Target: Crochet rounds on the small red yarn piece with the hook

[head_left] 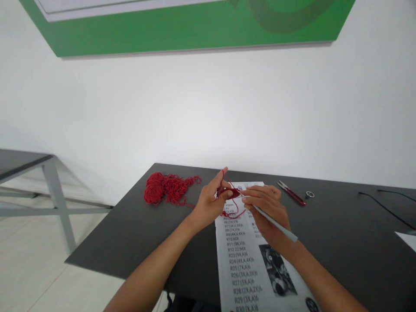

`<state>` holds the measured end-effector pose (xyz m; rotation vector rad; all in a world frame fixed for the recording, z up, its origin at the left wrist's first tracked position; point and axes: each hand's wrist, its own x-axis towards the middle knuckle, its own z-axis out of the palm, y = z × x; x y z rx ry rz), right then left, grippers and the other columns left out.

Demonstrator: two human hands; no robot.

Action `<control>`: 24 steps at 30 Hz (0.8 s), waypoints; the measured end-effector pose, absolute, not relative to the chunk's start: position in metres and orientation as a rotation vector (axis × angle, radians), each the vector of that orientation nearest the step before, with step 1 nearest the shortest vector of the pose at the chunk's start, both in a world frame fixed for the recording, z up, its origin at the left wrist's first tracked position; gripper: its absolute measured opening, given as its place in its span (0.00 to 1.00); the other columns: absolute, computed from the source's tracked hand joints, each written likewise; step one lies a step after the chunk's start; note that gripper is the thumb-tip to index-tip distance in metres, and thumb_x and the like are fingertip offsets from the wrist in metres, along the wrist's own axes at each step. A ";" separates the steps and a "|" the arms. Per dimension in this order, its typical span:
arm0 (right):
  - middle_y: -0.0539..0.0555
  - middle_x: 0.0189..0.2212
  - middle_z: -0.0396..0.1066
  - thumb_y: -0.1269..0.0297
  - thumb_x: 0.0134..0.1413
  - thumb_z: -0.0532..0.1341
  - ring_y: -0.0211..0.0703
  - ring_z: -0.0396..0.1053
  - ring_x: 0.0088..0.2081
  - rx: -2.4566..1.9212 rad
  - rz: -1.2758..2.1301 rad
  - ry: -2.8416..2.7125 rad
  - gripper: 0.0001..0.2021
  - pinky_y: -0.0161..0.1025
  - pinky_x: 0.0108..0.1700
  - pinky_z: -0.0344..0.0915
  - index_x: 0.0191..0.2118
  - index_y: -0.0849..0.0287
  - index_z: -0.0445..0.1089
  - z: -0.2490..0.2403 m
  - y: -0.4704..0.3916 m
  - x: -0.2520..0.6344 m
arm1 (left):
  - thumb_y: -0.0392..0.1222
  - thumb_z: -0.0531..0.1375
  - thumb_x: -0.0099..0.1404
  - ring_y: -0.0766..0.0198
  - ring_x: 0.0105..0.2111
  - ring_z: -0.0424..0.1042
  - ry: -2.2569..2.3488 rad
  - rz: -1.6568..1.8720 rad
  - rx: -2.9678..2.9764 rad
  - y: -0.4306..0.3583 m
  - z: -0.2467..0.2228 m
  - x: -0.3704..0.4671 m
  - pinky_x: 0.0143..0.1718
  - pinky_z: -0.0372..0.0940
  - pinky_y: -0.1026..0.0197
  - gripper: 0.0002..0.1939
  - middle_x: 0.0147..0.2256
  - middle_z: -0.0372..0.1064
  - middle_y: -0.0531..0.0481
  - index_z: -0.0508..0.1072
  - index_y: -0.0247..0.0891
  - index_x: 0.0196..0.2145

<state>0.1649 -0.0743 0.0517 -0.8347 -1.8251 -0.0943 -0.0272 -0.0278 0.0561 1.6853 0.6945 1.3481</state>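
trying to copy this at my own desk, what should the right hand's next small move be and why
Probably bring the tip of the grey-handled tool to the red strand: the right hand holds that tip at the small red piece, the left hand pinches the piece, and the strand slants down nearby from a raised finger.

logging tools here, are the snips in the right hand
No, the right hand holds the hook, while the snips lie on the table.
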 end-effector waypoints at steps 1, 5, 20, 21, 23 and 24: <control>0.51 0.44 0.83 0.69 0.64 0.63 0.51 0.78 0.49 -0.844 -0.101 -1.835 0.06 0.56 0.55 0.63 0.41 0.49 0.75 0.051 -0.074 0.164 | 0.38 0.64 0.66 0.65 0.34 0.72 0.738 1.381 1.767 -0.026 0.057 -0.029 0.41 0.67 0.60 0.34 0.35 0.74 0.51 0.62 0.40 0.67; 0.52 0.44 0.82 0.69 0.63 0.63 0.50 0.77 0.48 -0.837 -0.150 -1.837 0.05 0.52 0.54 0.65 0.41 0.51 0.74 0.047 -0.074 0.159 | 0.38 0.64 0.66 0.66 0.32 0.70 0.832 1.406 1.937 -0.024 0.052 -0.029 0.39 0.67 0.61 0.39 0.34 0.72 0.54 0.54 0.40 0.71; 0.58 0.54 0.77 0.66 0.68 0.57 0.54 0.71 0.59 -0.874 -0.057 -1.906 0.08 0.57 0.58 0.67 0.50 0.53 0.69 0.030 -0.076 0.150 | 0.36 0.60 0.71 0.59 0.40 0.70 0.911 1.592 2.405 -0.016 0.044 -0.033 0.44 0.70 0.55 0.34 0.37 0.74 0.49 0.54 0.45 0.70; 0.58 0.55 0.76 0.65 0.68 0.56 0.54 0.70 0.59 -0.870 -0.013 -1.886 0.08 0.58 0.59 0.66 0.49 0.53 0.69 0.030 -0.079 0.149 | 0.37 0.60 0.71 0.58 0.40 0.70 0.909 1.589 2.421 -0.015 0.044 -0.034 0.44 0.70 0.55 0.34 0.38 0.74 0.48 0.55 0.45 0.70; 0.57 0.55 0.76 0.64 0.68 0.56 0.54 0.70 0.60 -0.862 0.114 -1.830 0.08 0.58 0.61 0.64 0.49 0.52 0.69 0.032 -0.084 0.147 | 0.38 0.60 0.71 0.58 0.40 0.70 0.889 1.599 2.442 -0.015 0.044 -0.035 0.43 0.70 0.54 0.32 0.38 0.74 0.48 0.56 0.44 0.70; 0.57 0.55 0.76 0.63 0.68 0.56 0.54 0.70 0.59 -0.865 0.203 -1.781 0.08 0.57 0.61 0.63 0.48 0.51 0.70 0.034 -0.086 0.147 | 0.39 0.60 0.71 0.58 0.40 0.70 0.868 1.610 2.442 -0.015 0.044 -0.035 0.43 0.70 0.54 0.32 0.38 0.75 0.48 0.57 0.44 0.69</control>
